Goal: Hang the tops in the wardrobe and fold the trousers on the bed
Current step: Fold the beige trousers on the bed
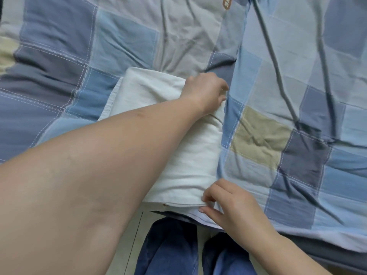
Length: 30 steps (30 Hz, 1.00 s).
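- Patchwork quilt of blue, grey and beige cotton squares (59, 76) spread over the bed, creased; a beige patch at the far left edge.
- Left forearm reaching diagonally across from the lower left; left hand (205, 91) curled over the far right corner of the bundle, fingers gripping the white cloth there.
- White cotton trousers (184, 155) lying on the quilt at the near edge of the bed, centre of view; already folded into a thick oblong bundle; a stitched hem showing along its left side; a small brown button at the near edge.
- Right hand (228, 203) at the near right corner of the bundle; thumb and fingertips pinching the folded edge.
- Own legs in blue denim (168, 249) below the bed edge, standing on a pale floor.
- Judged nearly finished for this pair: folds made, only squaring and pressing left.
- No wardrobe, hanger or top in view; cannot tell whether the hanging part is done.
- Small orange label (226, 2) on the quilt at the top, right of centre.
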{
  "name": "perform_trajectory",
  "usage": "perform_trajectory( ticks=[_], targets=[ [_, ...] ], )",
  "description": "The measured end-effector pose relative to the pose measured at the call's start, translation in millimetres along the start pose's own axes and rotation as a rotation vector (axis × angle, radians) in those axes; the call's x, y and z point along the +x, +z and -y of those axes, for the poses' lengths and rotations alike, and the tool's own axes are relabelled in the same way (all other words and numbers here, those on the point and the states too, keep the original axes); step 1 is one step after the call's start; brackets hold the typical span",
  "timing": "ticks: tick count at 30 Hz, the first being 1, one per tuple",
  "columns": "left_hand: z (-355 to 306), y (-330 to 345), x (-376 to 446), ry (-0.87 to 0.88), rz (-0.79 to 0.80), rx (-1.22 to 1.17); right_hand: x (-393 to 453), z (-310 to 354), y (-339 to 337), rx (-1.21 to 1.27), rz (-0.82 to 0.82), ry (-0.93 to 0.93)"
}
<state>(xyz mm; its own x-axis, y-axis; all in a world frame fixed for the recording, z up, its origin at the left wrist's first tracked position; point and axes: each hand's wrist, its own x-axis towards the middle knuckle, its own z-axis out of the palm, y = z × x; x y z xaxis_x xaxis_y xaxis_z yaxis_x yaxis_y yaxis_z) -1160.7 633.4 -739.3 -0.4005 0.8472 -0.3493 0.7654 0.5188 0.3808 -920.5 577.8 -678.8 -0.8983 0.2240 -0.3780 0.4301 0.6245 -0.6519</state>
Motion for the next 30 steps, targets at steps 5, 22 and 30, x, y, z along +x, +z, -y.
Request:
perform_trajectory(
  ticks=[5, 22, 30],
  targets=[
    [-13, 1, 16, -0.107, -0.035, 0.093, -3, 2, 0, 0.011, -0.052, -0.063],
    [40, -6, -92, 0.097, -0.119, -0.002, 78, -11, -3, -0.049, -0.221, 0.146],
    [133, 9, -144, -0.266, 0.196, 0.356, 119, -39, 30, -0.334, -0.026, 0.223]
  ],
)
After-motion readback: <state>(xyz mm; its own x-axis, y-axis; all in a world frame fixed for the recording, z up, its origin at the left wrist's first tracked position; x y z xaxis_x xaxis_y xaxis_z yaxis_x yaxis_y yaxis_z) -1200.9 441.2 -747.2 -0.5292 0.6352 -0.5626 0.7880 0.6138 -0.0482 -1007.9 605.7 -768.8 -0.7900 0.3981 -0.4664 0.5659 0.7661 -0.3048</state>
